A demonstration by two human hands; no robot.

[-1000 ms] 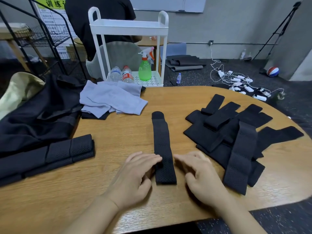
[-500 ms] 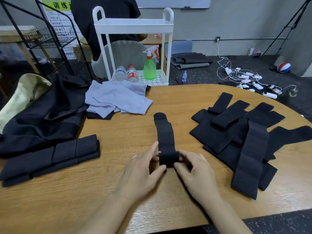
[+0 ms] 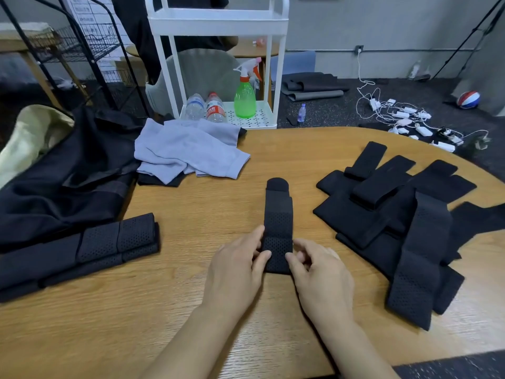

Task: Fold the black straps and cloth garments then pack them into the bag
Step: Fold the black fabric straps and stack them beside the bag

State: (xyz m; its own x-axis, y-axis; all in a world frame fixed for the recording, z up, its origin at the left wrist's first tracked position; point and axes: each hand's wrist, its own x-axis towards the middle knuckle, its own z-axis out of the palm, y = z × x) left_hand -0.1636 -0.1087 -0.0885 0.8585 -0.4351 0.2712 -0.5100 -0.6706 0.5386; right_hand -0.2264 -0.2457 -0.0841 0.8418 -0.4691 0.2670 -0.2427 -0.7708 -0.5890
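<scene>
A black perforated strap [image 3: 278, 214] lies lengthwise in the middle of the wooden table [image 3: 191, 310], its near end folded over onto itself. My left hand [image 3: 235, 269] pinches the left edge of that folded end, and my right hand [image 3: 319, 277] pinches its right edge. A pile of unfolded black straps [image 3: 396, 220] lies to the right. Folded black straps [image 3: 82, 250] are stacked at the left. A grey cloth garment [image 3: 188, 150] lies crumpled at the back, beside a black bag [image 3: 60, 184] spread at the far left.
A white trolley [image 3: 218, 23] with water bottles [image 3: 205, 108] and a green spray bottle [image 3: 244, 98] stands behind the table. A person sits behind it. A beige cloth [image 3: 30, 132] lies at the far left. Chargers and cables [image 3: 404, 119] litter the floor at the right.
Both hands have lifted the strap's near end and folded it forward onto the strap, which now looks shorter. The camera view has tilted down slightly.
</scene>
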